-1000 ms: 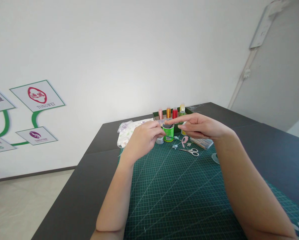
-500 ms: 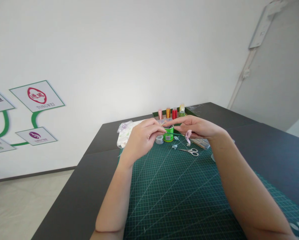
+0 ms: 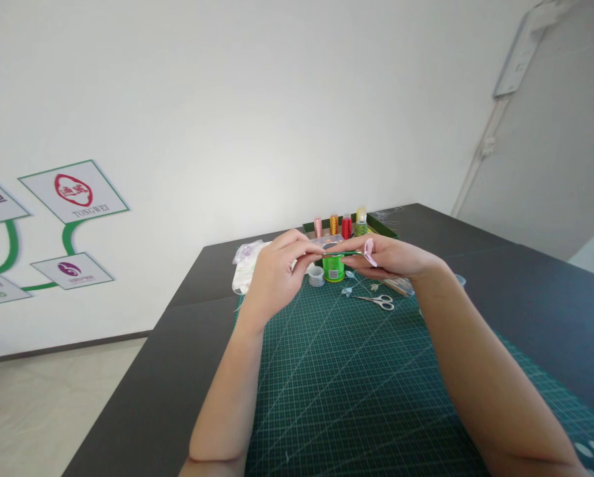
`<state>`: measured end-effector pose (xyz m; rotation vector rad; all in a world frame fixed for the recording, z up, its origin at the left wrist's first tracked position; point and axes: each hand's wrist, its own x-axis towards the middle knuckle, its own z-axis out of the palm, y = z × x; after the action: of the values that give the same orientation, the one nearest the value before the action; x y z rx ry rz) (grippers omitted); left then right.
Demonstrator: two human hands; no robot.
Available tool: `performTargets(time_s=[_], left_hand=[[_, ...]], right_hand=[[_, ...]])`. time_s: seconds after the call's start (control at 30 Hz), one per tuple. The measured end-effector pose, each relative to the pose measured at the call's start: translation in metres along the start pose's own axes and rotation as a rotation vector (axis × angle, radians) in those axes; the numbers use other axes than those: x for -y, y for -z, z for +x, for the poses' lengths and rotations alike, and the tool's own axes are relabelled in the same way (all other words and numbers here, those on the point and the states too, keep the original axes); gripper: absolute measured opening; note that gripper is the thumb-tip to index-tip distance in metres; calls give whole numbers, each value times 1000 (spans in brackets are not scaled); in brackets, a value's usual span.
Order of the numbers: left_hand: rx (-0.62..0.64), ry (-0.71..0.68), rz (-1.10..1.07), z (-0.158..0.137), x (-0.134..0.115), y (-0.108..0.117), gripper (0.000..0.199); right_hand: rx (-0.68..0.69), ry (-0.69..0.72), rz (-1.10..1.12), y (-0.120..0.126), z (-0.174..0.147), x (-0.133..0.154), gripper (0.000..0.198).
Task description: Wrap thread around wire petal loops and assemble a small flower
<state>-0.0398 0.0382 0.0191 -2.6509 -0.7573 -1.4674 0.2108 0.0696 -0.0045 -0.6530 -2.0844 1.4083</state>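
Note:
My left hand (image 3: 287,275) is closed in a pinch on one end of a thin green flower stem (image 3: 345,253). The stem runs roughly level to the right and bears a small pink flower (image 3: 369,252) at its far end. Behind the stem is my right hand (image 3: 386,255), its fingers stretched out to the left. Its index fingertip comes close to my left fingertips, and the stem and flower overlap the hand. I cannot tell how firmly the right fingers touch the stem. Behind both hands stands a bright green tub (image 3: 333,268), partly covered by the fingers.
White-handled scissors (image 3: 379,301) lie on the green cutting mat (image 3: 346,371). Pale blue petal pieces (image 3: 347,291) and a small clear container (image 3: 316,276) are nearby. Thread spools, among them a red spool (image 3: 346,226), stand by a dark green tray (image 3: 383,226) near the wall.
The stem and pink flower have risen and shifted slightly left, nearer to level. My right hand has dropped a little and moved left; the left hand keeps its pinch.

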Motion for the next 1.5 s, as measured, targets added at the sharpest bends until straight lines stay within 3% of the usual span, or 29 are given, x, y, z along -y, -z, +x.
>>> performTargets(time_s=[0.27, 0.53, 0.83, 1.1, 1.3, 1.5], left_hand=[[26, 12, -29, -1, -7, -1, 12], [3, 46, -37, 0, -14, -5, 16], [-44, 244, -241, 0, -21, -8, 9], [-54, 399, -446, -3, -9, -23, 7], [-17, 588, -688, -29, 5, -38, 19], [-70, 837, -899, -69, 24, -50, 37]], right_hand=[[70, 42, 5, -3, 1, 7, 39], [57, 19, -6, -6, -1, 13, 40], [14, 45, -77, 1, -12, 15, 37], [19, 57, -115, 4, -14, 15, 41], [93, -35, -218, -1, -5, 14, 38], [211, -157, -214, -3, 16, -14, 49]])
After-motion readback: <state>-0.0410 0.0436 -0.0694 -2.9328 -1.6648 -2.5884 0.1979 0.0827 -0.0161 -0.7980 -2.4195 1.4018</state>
